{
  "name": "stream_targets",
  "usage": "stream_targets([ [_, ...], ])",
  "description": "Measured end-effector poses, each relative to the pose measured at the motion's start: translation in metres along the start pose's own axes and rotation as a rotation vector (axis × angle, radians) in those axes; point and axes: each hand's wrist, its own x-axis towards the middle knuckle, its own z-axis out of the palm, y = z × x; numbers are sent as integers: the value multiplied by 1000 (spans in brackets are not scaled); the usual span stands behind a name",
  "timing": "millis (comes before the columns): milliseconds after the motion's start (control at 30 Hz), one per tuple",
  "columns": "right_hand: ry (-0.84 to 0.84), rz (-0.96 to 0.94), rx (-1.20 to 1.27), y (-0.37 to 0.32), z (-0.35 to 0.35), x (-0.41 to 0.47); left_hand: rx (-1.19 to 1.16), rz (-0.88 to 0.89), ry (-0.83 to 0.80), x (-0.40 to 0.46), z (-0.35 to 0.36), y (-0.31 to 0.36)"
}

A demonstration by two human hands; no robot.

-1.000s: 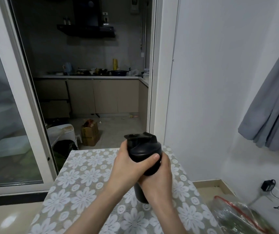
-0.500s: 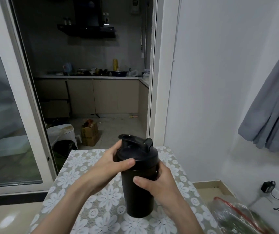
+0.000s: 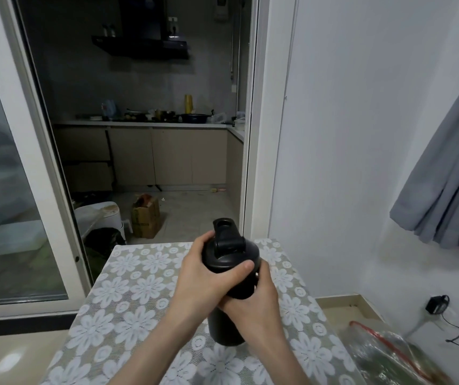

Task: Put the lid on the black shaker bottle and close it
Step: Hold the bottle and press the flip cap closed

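Since the previous frame, your left hand [image 3: 203,276] has rolled further over the lid [image 3: 229,252], thumb now across its near face, and the bottle [image 3: 227,326] has come closer to you, so less of its wall shows.

**Grip state.** Your left hand is closed around the lid, fingers behind it and thumb in front. Your right hand [image 3: 253,298] is wrapped around the upper body of the bottle, just under the lid, with the two hands touching. The bottle is upright, base low over the table [image 3: 128,290]; whether it touches the surface cannot be told.

**Task status.** The lid sits on the bottle. Judging by the grip, you are tightening it. The flip cap [image 3: 227,237] stands raised, so the spout appears not yet closed.

**Risks.**
- Cross-threading: if the lid sits tilted, twisting will jam it rather than seal it.
- Slip: both surfaces are smooth plastic. A loose right hand lets the body turn with the lid.
- Incomplete closure: leaving the flip cap up leaves the bottle open.

**Surroundings.** The table carries a cloth with a white flower pattern. A plastic bag [image 3: 389,354] lies at its right edge, near your right forearm. Beyond the table, a sliding door opens onto a dim kitchen. A grey curtain [image 3: 445,176] hangs at right.
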Motion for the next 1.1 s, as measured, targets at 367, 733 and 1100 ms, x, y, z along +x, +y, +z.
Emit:
stream_targets([
  [367,-358,42,85,-1,-30,4,-102,-32,-461,14,-47,4],
  [733,-216,-3,83,6,-12,2,-9,-10,-299,20,-34,15],
  [1100,-312,22,79,5,-19,7,-125,-26,-414,27,-39,18],
])
